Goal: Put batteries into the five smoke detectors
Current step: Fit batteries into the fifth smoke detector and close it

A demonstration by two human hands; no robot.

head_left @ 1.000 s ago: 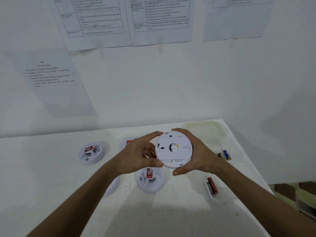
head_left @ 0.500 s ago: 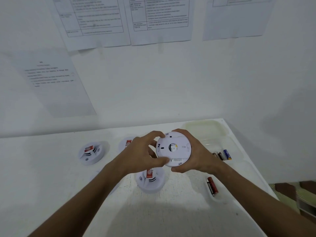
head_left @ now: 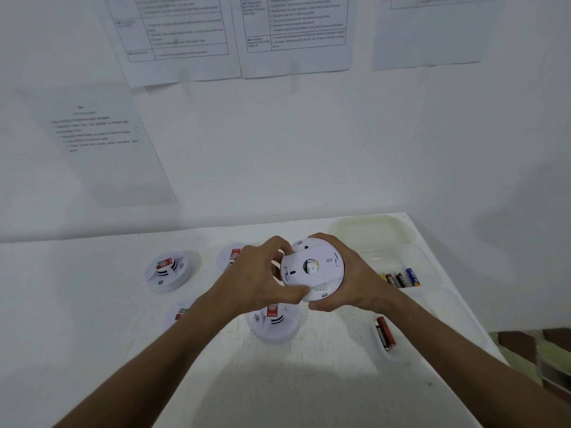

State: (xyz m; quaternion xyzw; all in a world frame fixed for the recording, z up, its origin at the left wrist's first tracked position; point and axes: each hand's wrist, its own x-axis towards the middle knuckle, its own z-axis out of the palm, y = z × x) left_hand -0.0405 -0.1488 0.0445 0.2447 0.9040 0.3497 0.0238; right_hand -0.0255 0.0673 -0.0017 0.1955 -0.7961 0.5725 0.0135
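I saw the fingers (head_left: 279, 247) of my left hand (head_left: 253, 279) and right hand (head_left: 355, 282) curled round a white smoke detector (head_left: 312, 270), held above the table (head_left: 92, 350). Four more detectors lay below. Batteries (head_left: 400, 279) sat in a tray on the right.

There is one view only, from the camera on my head. It looks forward and down across the white table (head_left: 92, 350) toward the wall (head_left: 278, 149) with its taped papers (head_left: 296, 35). My forearms come in from the bottom edge, and my left hand (head_left: 256, 279) and right hand (head_left: 355, 282) sit close, near the middle. The wide lens bends the table's edges.
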